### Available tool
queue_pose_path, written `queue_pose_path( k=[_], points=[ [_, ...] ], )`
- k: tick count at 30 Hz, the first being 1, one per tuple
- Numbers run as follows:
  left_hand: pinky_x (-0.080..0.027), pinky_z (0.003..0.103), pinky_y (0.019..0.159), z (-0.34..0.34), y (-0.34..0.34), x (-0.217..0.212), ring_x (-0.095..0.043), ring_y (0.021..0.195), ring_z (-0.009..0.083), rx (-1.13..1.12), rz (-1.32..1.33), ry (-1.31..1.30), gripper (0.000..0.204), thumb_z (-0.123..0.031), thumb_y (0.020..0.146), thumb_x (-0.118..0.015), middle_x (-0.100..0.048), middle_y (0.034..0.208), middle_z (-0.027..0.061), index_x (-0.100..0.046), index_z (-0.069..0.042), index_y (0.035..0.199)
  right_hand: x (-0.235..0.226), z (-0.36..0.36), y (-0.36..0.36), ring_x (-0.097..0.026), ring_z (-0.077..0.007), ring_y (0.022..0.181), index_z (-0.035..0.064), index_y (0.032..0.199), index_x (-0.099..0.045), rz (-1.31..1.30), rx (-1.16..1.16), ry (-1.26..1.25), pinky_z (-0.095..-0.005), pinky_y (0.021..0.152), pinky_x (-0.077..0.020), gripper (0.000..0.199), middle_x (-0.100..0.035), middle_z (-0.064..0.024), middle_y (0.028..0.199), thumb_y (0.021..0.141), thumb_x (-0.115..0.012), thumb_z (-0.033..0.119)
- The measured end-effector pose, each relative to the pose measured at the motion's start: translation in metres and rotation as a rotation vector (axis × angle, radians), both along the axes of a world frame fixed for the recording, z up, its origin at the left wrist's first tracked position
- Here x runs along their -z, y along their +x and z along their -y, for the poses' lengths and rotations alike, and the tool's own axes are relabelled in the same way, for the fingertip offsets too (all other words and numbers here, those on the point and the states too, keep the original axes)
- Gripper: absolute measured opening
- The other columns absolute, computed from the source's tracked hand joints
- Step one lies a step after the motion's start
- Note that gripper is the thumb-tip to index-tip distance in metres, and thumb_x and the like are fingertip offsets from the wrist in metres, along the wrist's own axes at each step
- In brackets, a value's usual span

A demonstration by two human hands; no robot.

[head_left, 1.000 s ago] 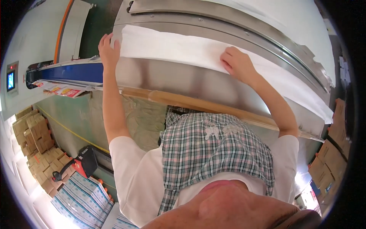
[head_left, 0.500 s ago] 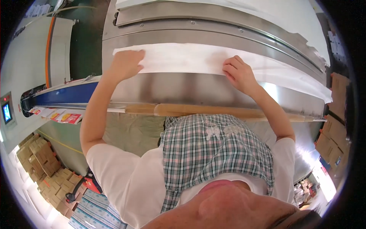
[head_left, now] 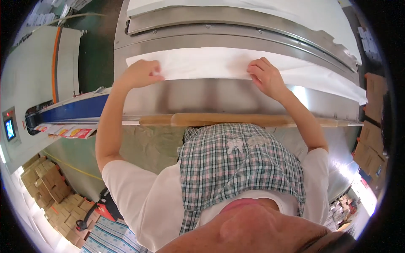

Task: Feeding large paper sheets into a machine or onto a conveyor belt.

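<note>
A long white strip of sheet material (head_left: 202,63), paper or cloth, lies across the bare metal front of a machine (head_left: 202,95). Over the strip's left end is my left hand (head_left: 141,74), its fingers bent and the thumb apart from them. My right hand (head_left: 266,78) is at the strip's near edge, right of the middle, with fingers loosely curled and the thumb a little apart. Neither hand plainly grips the strip; their undersides are hidden. Rightward the strip runs on, slightly creased, to the machine's right corner.
Behind the strip runs a raised metal bar (head_left: 211,17), with a large white sheet (head_left: 303,14) beyond it. Brown tape or card covers the front rail (head_left: 219,120). Leftward, a blue belt (head_left: 78,106) leads to a grey cabinet with a small screen (head_left: 9,127). Cardboard boxes (head_left: 50,185) are stacked around.
My left hand has shifted slightly right, and its thumb and fingers have parted more. The right hand stays almost in place. The strip looks unchanged.
</note>
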State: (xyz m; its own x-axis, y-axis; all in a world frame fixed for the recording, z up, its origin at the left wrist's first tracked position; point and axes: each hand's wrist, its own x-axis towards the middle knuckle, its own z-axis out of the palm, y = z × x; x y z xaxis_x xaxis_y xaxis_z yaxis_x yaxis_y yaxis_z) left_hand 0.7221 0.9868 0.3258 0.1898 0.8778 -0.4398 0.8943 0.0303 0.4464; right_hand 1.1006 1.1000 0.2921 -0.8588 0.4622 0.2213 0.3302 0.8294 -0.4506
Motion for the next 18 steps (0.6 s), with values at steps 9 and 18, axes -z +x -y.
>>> queue_pose_path(
  k=[9,18],
  points=[
    [-0.043,0.038,0.062,-0.071,0.101,0.032,-0.054,0.071,0.0273,0.009,0.140,0.652,0.025,-0.030,0.079,-0.060,-0.056,0.072,0.0108,-0.056,-0.005,0.077,0.017,-0.019,0.037,-0.050,-0.0253,0.090,0.0090,0.089,-0.052,0.078,0.146,0.137,-0.0353,0.074,-0.0459,0.024,-0.052,-0.0065,0.090,0.067,-0.061,0.007],
    [-0.042,0.048,0.063,-0.059,0.128,0.125,-0.054,0.070,0.0389,-0.241,-0.106,0.536,0.039,-0.032,0.090,-0.039,-0.058,0.076,0.0210,-0.056,-0.001,0.074,0.026,-0.058,0.156,-0.049,-0.0259,0.094,0.0093,0.090,-0.052,0.332,0.461,0.137,-0.0339,0.071,-0.0481,0.032,-0.049,-0.0074,0.093,0.061,-0.064,0.006]
  ],
)
